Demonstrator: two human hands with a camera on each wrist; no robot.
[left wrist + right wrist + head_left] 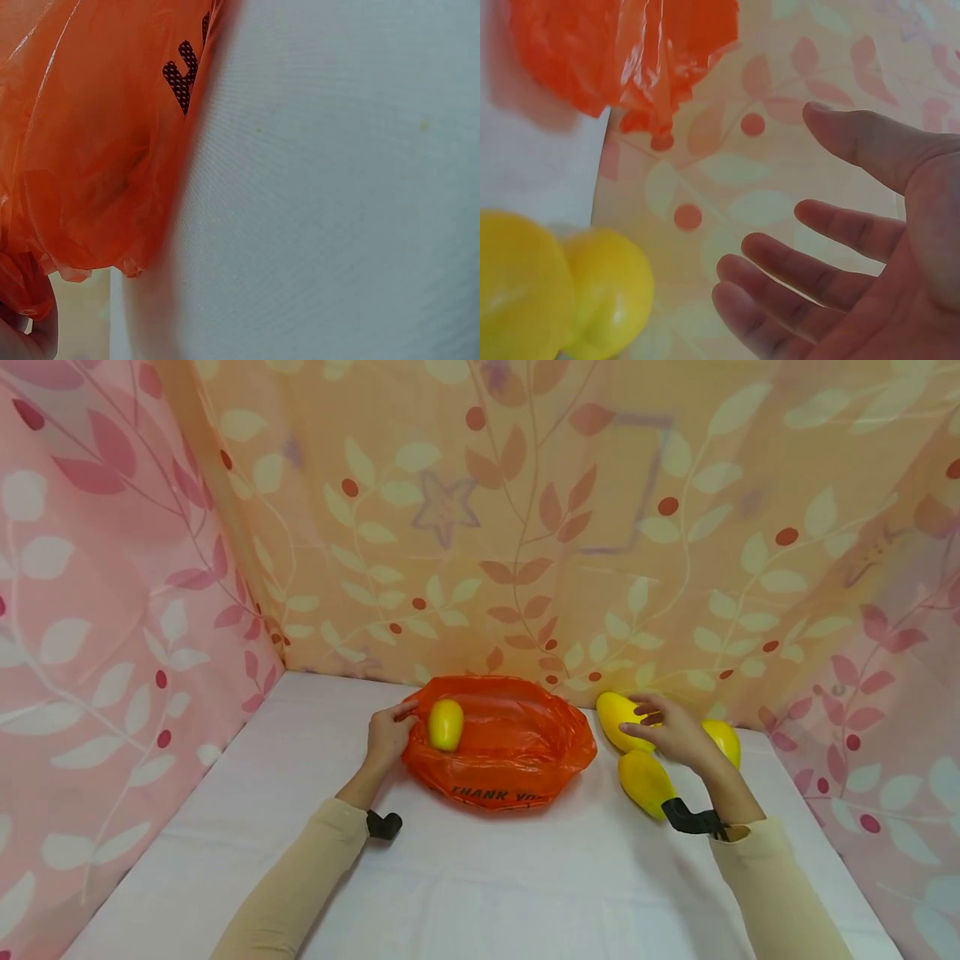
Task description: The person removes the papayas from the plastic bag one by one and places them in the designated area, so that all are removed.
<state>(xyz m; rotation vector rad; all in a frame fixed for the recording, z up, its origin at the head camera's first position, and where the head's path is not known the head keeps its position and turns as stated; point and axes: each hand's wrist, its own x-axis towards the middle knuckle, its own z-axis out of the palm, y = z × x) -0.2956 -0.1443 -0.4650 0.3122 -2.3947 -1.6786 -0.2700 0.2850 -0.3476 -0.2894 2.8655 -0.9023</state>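
Note:
An orange-red plastic bag (517, 727) with "THANK YOU" printed on it lies spread wide on the white table. Inside its left part sits one yellow mango (446, 725). My left hand (388, 737) pinches the bag's left rim; in the left wrist view only a bit of that hand (41, 330) shows beside the bag (90, 150). Over the mangoes on the right, my right hand (671, 735) hovers with spread fingers and nothing held. Below and beside it are a far mango (617, 718), a nearer mango (647, 783) and a right-hand mango (723, 742), partly hidden by the wrist.
A floral curtain (525, 527) rises along the table's back edge, with pink floral curtains (112, 635) at the sides. White tablecloth (510, 885) covers the table in front of the bag. Each wrist wears a black camera mount (384, 825).

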